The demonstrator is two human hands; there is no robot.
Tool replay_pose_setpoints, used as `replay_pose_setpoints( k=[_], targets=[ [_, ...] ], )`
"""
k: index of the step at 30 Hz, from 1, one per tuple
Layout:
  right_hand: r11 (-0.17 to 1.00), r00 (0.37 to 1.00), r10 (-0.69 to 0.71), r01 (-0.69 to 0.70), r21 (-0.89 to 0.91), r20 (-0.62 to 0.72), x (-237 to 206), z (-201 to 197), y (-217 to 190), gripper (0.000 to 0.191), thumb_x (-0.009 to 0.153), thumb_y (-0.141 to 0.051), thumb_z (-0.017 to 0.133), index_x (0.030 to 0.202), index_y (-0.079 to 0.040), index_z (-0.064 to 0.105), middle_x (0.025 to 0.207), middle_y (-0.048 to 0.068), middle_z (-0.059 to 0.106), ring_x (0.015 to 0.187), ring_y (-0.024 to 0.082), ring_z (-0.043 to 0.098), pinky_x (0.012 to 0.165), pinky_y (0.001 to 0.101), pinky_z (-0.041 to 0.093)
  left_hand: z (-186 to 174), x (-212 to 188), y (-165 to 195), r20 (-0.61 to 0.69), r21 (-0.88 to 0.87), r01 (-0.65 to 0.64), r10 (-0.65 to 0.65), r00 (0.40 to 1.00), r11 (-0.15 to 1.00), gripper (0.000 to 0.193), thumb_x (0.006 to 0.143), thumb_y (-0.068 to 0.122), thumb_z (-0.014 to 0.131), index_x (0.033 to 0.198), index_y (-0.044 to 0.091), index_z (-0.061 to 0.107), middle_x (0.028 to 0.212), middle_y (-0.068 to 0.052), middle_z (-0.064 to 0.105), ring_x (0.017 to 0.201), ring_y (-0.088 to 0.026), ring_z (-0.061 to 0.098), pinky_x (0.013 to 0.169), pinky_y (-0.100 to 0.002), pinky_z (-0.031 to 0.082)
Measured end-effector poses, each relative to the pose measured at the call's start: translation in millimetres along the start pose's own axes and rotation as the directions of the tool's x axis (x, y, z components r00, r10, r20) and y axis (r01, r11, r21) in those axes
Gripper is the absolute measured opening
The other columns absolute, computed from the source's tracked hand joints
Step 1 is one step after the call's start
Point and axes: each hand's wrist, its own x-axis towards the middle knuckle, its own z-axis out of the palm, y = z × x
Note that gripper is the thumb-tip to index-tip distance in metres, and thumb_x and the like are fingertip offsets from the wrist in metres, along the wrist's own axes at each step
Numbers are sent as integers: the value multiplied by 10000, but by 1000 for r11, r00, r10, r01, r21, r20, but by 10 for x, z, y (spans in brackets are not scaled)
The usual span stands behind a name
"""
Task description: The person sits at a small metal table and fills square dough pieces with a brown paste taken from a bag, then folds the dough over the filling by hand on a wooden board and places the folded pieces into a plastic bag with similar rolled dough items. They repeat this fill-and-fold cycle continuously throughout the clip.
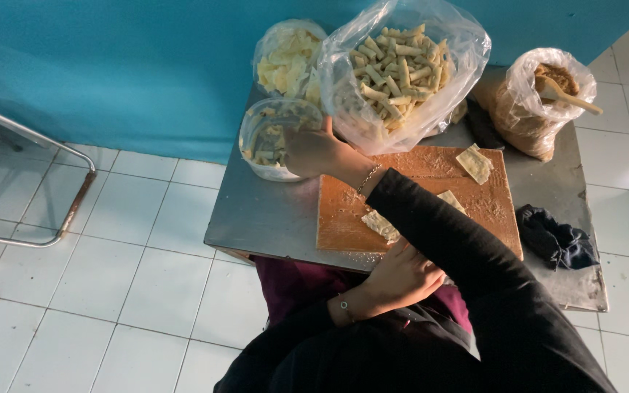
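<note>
Right hand (314, 151) stretched across the board (343, 211), fingers hidden, grip unclear, against the tub (267, 138) beside the bag of rolls (402, 69); left hand (402, 276) loosely curled at the board's near edge, touching a wrapper (380, 224) on the table (256, 218).

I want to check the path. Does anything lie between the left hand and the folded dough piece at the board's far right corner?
Yes. The right forearm, in a black sleeve, lies across the board between the left hand and that dough piece.
</note>
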Motion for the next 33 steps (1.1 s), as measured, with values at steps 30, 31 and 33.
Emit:
replay_pose_setpoints(
  k=[30,31,33],
  targets=[
    [537,767,437,196,820,-470,-2483,543,2604,180,986,-6,348,1137,-96,309,1259,173,727,992,181,525,765,304,388,58,1021,-638,45,110,162,-167,985,981,183,837,54,659,1009,59,721,1174,-176,683,1064,-323,663,949,-495,465],
    [480,741,473,237,845,-477,-2529,566,2605,99,1063,-81,268,1143,-104,322,1246,157,729,1011,172,544,806,289,388,140,1121,-729,99,109,164,-175,980,980,163,808,39,659,957,62,722,1160,-166,691,1040,-314,667,929,-489,469],
    [424,675,535,305,853,-508,-2647,527,2509,119,1072,-94,241,1157,-121,320,1247,147,730,1074,166,583,867,282,400,304,1275,-850,176,75,190,-201,964,979,99,806,38,667,885,64,720,1086,-154,698,1022,-315,667,923,-474,478]
  ],
)
